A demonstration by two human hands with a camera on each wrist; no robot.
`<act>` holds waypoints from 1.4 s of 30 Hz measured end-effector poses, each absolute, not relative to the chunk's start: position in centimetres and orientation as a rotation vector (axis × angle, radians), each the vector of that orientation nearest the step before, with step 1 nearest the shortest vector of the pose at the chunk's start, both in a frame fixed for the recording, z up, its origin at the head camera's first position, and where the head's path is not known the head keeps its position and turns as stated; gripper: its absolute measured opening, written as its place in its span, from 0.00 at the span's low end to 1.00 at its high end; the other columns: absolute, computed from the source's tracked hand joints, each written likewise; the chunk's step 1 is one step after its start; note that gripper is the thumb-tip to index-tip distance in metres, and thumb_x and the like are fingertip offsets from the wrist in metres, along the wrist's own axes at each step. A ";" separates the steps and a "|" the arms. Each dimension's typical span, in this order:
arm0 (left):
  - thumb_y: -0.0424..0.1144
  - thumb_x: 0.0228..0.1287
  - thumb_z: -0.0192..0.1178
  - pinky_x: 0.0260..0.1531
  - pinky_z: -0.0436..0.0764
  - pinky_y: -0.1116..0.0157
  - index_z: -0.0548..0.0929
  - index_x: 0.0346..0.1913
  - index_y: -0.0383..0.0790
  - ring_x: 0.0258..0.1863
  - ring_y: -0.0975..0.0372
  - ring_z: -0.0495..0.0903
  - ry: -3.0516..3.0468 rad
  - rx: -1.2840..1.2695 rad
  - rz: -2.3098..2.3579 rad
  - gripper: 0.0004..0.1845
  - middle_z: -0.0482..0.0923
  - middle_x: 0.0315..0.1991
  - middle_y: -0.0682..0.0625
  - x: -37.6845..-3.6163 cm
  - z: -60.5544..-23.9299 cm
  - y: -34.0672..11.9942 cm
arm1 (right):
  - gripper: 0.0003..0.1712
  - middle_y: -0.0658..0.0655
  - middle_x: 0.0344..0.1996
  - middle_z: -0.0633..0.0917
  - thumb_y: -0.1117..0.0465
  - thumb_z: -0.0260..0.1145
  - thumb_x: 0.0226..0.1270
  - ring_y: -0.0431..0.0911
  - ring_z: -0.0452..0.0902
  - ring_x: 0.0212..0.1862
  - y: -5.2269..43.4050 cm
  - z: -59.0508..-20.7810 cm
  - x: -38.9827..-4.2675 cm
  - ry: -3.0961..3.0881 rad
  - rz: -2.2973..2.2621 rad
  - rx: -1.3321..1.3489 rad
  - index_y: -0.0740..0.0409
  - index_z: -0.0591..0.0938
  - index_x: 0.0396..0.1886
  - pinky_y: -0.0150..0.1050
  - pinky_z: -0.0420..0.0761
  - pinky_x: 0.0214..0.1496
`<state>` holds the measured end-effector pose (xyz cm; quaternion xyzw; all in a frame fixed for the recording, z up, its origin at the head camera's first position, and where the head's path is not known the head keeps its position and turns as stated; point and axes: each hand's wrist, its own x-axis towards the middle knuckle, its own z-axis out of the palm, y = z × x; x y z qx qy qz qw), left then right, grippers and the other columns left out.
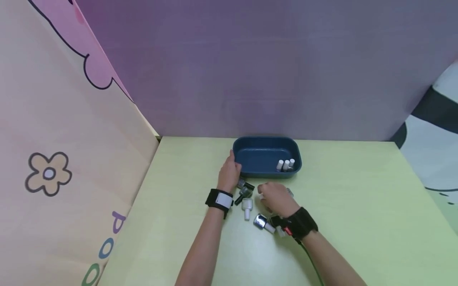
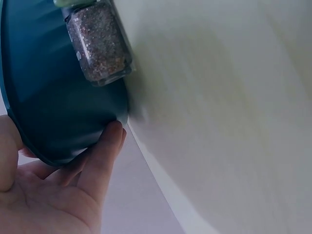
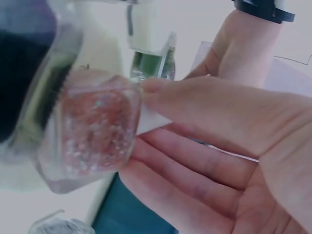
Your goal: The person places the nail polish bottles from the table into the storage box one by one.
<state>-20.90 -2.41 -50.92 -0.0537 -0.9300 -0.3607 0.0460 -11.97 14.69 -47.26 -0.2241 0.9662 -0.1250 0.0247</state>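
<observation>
My left hand (image 1: 229, 174) holds the left side of a dark blue tray (image 1: 264, 174). In the left wrist view its fingers (image 2: 97, 168) lie against the outer wall and the thumb is at the rim. My right hand (image 1: 278, 198) is over the table in front of the tray. The right wrist view shows it pinching the white cap (image 3: 153, 121) of a nail polish bottle (image 3: 100, 129) with pinkish glitter. Three white-capped bottles (image 1: 286, 165) stand in the tray's front right corner.
Several nail polish bottles lie between the hands, among them a white one (image 1: 247, 206), a silver one (image 1: 260, 221) and a dark-capped one (image 1: 245, 193). A grey glitter bottle (image 2: 100, 44) is beside the tray. A purple wall (image 1: 268, 71) rises behind the table (image 1: 358, 206).
</observation>
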 end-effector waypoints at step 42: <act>0.36 0.69 0.49 0.16 0.62 0.66 0.55 0.76 0.30 0.14 0.62 0.62 -2.833 -0.160 -1.106 0.35 0.76 0.44 0.40 -21.3 -51.2 -2.3 | 0.13 0.54 0.36 0.88 0.76 0.70 0.56 0.46 0.84 0.40 17.3 -42.3 -11.4 3.130 -0.813 -0.781 0.59 0.89 0.38 0.39 0.83 0.42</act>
